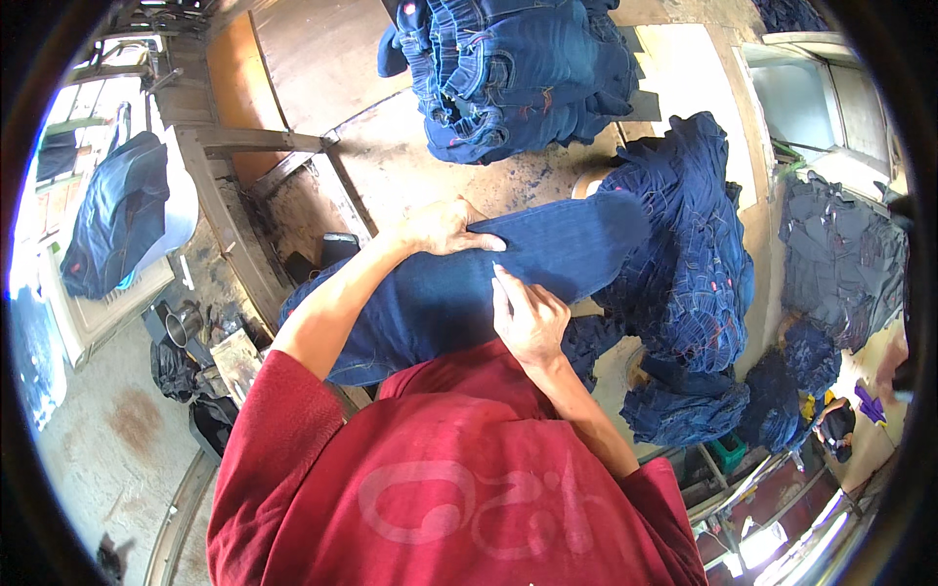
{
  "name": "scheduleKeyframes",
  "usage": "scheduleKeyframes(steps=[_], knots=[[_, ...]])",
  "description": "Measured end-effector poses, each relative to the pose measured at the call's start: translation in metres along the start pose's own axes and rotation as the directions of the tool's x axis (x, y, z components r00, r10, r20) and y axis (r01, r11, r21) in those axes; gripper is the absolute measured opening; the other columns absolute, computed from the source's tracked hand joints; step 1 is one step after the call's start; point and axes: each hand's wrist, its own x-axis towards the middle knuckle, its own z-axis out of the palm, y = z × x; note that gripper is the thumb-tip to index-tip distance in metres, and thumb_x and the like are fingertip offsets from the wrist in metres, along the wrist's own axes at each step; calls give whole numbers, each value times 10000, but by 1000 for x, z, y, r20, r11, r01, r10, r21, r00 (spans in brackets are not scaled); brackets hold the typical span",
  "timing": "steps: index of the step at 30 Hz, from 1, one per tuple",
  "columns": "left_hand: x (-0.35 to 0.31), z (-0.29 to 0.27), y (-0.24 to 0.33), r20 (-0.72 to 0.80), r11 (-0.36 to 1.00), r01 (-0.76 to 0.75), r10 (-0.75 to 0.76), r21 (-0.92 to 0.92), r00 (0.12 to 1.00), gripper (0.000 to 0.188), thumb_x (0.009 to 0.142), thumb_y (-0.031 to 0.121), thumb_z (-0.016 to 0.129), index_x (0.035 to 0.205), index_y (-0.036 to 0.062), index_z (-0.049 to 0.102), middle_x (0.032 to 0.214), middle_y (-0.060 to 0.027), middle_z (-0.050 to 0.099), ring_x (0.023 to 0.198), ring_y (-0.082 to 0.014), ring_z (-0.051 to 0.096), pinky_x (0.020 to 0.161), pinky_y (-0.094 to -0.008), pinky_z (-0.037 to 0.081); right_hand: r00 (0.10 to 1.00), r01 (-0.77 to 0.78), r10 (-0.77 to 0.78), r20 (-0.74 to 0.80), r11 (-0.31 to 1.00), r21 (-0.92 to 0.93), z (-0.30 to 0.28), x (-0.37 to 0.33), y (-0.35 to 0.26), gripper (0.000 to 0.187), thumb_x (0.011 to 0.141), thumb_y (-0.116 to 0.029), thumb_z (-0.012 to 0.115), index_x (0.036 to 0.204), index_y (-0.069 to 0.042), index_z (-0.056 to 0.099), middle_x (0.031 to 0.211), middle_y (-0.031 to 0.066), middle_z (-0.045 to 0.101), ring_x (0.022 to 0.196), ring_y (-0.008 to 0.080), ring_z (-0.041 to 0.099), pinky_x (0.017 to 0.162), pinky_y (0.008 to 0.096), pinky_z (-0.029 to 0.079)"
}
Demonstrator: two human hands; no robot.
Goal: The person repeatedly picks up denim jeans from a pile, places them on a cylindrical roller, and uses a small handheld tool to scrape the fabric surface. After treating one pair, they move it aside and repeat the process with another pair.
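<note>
The denim leg (567,244) is mid-blue with darker patches; beyond it, the stacked jeans (537,78) are indigo with orange-red stitching; right of it, a heap (694,264) is navy, red-flecked; nearer, the shirt (440,469) is maroon, pale-printed; far right, clothes (840,254) seem charcoal

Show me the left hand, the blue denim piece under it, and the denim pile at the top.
left hand (442,228): head view, on the back of the hand.
blue denim piece (459,285): head view, on its middle, below the left hand.
denim pile (535,78): head view, on its middle.
</note>
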Motion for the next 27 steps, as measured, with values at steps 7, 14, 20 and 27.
scheduleKeyframes(steps=[7,14,20,27], knots=[[14,9,-19,-414,950,-270,311,156,855,855,947,704,730,518,-8,535,464,-188,452,412,-322,508,478,-458,421,999,-30,28,-43,999,-30,11,13,-5,189,932,-107,808,1121,-100,814,730,28,741,529,193,639,555,332,534],[18,-22,-23,-99,929,-203,181,-310,979,675,934,620,789,655,14,685,536,-159,530,449,-296,504,507,-433,429,998,-62,62,-9,998,-20,5,15,-10,207,901,-32,818,1106,-49,801,835,89,797,575,219,709,588,326,565],[11,-24,-6,-391,974,-204,152,-95,908,401,958,498,803,905,104,851,681,-166,707,564,-317,679,577,-421,529,996,-73,77,32,991,-110,13,29,-12,193,915,-82,817,1108,-89,809,680,48,716,489,191,627,536,328,526],[9,-4,-5,-541,991,-123,132,54,831,340,925,493,830,930,156,880,691,-102,744,523,-249,680,531,-391,517,992,-54,81,94,964,-259,32,44,-9,185,944,-158,756,1128,-133,759,622,-11,644,523,181,641,517,340,529]])
